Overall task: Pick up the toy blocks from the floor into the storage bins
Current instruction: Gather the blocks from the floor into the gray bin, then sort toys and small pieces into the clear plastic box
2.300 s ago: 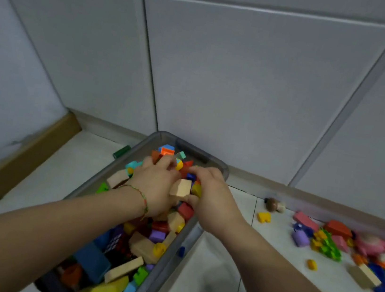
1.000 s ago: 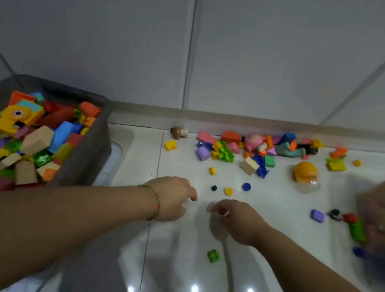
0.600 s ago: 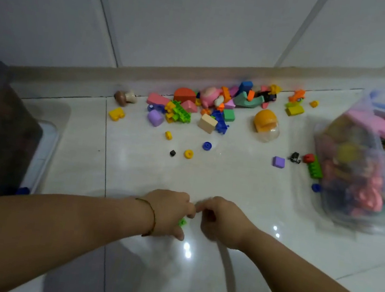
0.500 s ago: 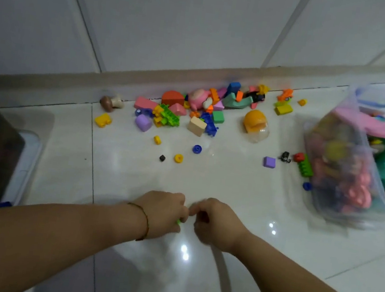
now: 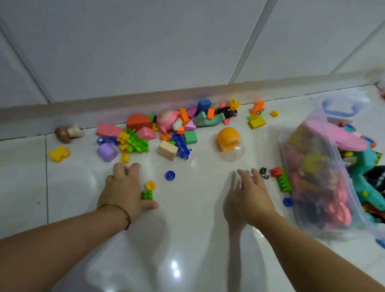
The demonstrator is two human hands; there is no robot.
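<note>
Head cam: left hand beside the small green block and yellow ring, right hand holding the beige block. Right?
No. The head view shows the right hand open, fingers spread, holding nothing; the beige block lies on the floor by the toy pile, apart from both hands. The left hand is beside the small green block and yellow ring, as stated.

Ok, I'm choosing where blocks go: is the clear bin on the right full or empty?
Mostly full: the clear bin shows coloured toys packed against its see-through walls.
</note>
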